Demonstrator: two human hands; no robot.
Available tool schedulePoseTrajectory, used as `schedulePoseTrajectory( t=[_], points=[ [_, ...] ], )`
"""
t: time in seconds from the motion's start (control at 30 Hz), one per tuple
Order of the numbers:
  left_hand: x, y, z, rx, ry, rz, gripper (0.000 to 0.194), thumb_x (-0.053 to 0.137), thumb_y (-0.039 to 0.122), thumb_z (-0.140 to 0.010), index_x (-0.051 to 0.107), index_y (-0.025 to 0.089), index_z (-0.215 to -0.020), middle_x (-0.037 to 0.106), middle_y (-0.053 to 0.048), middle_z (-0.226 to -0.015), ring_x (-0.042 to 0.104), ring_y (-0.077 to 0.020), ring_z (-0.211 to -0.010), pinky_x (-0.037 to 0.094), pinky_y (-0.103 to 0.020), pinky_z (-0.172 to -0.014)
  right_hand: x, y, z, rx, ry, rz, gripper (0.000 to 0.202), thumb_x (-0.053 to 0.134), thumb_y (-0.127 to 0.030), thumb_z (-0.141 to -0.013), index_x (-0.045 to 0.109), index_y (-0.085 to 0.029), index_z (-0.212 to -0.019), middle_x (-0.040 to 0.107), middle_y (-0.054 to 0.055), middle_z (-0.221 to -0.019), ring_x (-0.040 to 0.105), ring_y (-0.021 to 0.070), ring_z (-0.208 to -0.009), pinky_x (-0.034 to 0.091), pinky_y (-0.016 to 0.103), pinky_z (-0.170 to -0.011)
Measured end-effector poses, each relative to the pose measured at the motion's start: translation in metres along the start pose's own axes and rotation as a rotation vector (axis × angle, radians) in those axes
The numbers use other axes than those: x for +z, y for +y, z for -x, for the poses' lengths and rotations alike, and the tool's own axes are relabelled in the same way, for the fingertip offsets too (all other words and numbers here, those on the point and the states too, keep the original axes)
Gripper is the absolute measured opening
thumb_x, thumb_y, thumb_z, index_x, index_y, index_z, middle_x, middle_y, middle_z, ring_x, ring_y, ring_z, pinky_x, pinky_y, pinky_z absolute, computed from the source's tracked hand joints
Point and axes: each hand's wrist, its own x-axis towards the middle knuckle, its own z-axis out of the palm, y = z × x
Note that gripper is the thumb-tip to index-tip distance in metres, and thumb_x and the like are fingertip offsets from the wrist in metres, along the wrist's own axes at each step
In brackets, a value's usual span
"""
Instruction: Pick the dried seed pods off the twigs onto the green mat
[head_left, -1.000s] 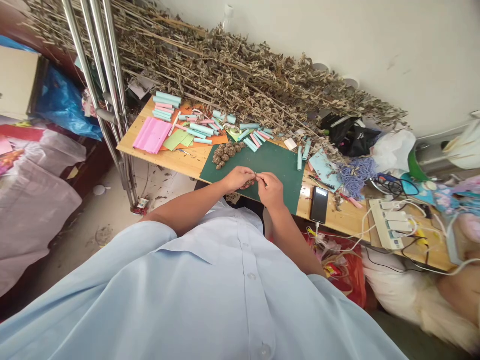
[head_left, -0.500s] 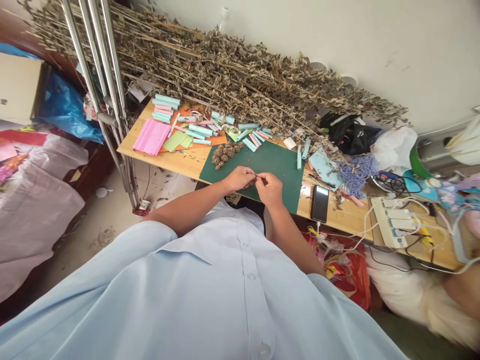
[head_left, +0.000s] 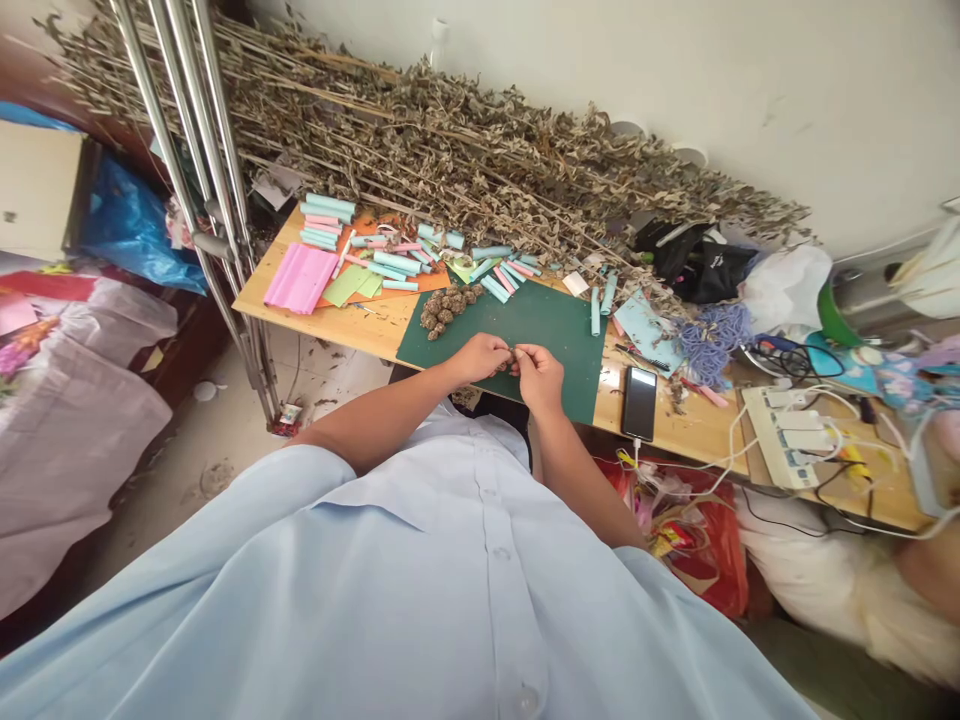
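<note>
Over the front edge of the green mat (head_left: 562, 330), my left hand (head_left: 480, 358) and my right hand (head_left: 538, 376) meet fingertip to fingertip. Both are closed in a pinch on a small brown dried plant piece (head_left: 512, 362), mostly hidden by the fingers. Behind my left hand, a cluster of brown balls (head_left: 444, 308) lies on the mat. Blue and pink paper rolls (head_left: 397, 262) lie along the back of the wooden table (head_left: 337, 325).
A long heap of dried stalks (head_left: 450, 130) fills the back. Metal poles (head_left: 196, 150) stand at the left. To the right are a phone (head_left: 639, 403), purple yarn (head_left: 712, 345) and a white power strip (head_left: 780, 437) with cables. A pink sheet (head_left: 300, 278) lies at the left.
The view has shifted slightly. The fingertips of my right hand have moved a little at the brown piece; my left hand keeps nearly the same place.
</note>
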Motion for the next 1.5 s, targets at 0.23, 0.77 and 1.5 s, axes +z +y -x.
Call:
schedulePoseTrajectory(
  t=[0.23, 0.77, 1.5],
  points=[
    [0.0, -0.002, -0.001, -0.014, -0.015, 0.019, 0.014, 0.055, 0.019, -0.078, 0.065, 0.014, -0.069, 0.052, 0.002, -0.052, 0.045, -0.0082, -0.045, 0.031, -0.021, -0.046, -0.009, 0.0, 0.003, -0.411, -0.063, 0.268, 0.025, 0.053, -0.029, -0.095, 0.077, -0.023, -0.103, 0.075, 0.008, -0.11, 0.07, 0.0239, -0.109, 0.056, 0.044, -0.102],
    [-0.006, 0.002, 0.002, -0.087, -0.081, 0.338, 0.018, 0.057, 0.02, -0.087, 0.066, 0.011, -0.074, 0.056, -0.001, -0.055, 0.047, -0.0073, -0.041, 0.027, -0.02, -0.04, -0.009, -0.007, 0.001, -0.543, -0.067, 0.407, 0.027, 0.046, -0.018, -0.093, 0.071, -0.023, -0.1, 0.075, 0.009, -0.104, 0.07, 0.0235, -0.104, 0.058, 0.044, -0.097],
    [-0.003, 0.003, 0.0, -0.058, -0.076, 0.141, 0.018, 0.055, 0.015, -0.085, 0.061, 0.013, -0.067, 0.051, 0.003, -0.05, 0.042, -0.0059, -0.041, 0.03, -0.021, -0.044, -0.02, -0.016, 0.002, -0.536, -0.147, 0.564, 0.027, 0.051, -0.023, -0.095, 0.061, -0.023, -0.12, 0.079, 0.009, -0.106, 0.075, 0.0266, -0.1, 0.058, 0.042, -0.093]
  ],
)
